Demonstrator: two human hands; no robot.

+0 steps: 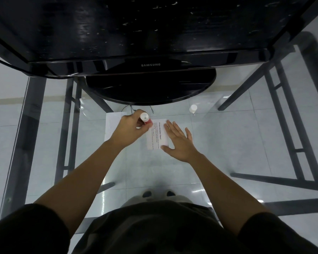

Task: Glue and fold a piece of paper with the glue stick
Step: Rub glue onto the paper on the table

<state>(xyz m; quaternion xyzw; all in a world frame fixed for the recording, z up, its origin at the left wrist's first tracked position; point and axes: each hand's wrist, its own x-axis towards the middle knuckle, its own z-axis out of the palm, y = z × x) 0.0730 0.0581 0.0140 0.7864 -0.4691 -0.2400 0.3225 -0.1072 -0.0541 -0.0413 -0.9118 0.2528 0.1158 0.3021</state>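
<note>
Glass makes up the table, so the floor tiles and the person's feet show through beneath the work. The paper lies flat on it just in front of the round monitor base, printed side up, with the text running away from the person.

The left hand has its fingers curled round the glue stick, which is tilted with its white end towards the camera and its red-labelled body down towards the sheet. This looks like the grip for rubbing glue across the middle of the sheet. Whether the tip touches the paper I cannot tell, as the hand hides it. The right hand lies flat with straight, spread fingers on the paper's right edge, most likely to pin the sheet so it does not slide on the slick glass under the strokes. The two hands are near each other but not touching.

A small white cap (probably the glue stick's own) stands on the glass to the right, well apart from the paper and out of the way. The monitor overhangs the far side and its base crowds the sheet's far edge. A thin dark wire trails just beyond the left hand, which could snag a stroke.
</note>
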